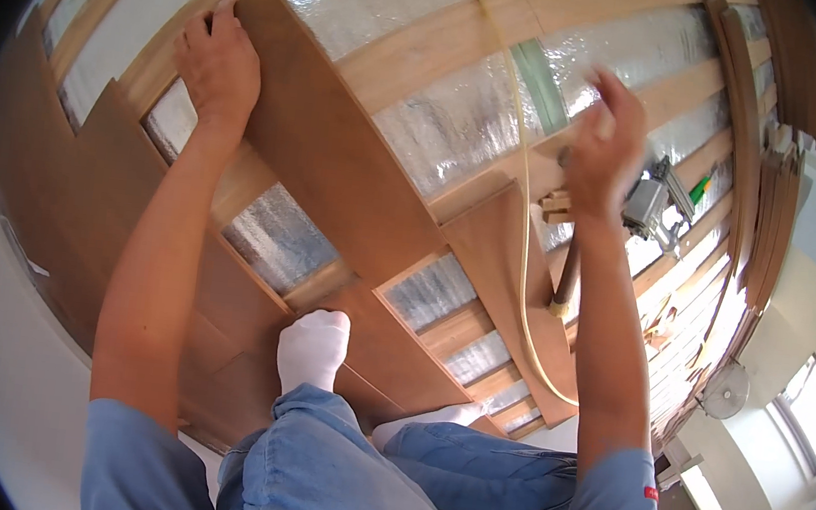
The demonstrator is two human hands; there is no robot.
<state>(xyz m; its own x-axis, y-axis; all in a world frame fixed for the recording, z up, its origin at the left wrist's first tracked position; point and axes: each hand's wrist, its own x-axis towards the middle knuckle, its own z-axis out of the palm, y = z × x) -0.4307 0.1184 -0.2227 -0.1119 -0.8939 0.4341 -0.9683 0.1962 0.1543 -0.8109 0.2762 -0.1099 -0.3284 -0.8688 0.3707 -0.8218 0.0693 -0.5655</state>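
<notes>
At the upper left of the frame the left hand [216,67] lies flat, fingers together, pressing on the top end of a long brown floorboard [339,156], gripping nothing. That floorboard runs diagonally from the upper left down toward the middle, laid across pale wooden battens [432,46] with silver foil insulation [453,124] showing between them. Below, at lower centre, a foot in a white sock [313,345] rests on boards already laid, with blue jeans [342,479] beneath it. A yellow hose [523,238] curves down through the middle. To the right, the right hand [603,151] is raised and blurred above the floor; whether it is open or closed cannot be told. Just right of it lies a grey nail gun [650,207], and stacked boards [773,186] line the right edge.
</notes>
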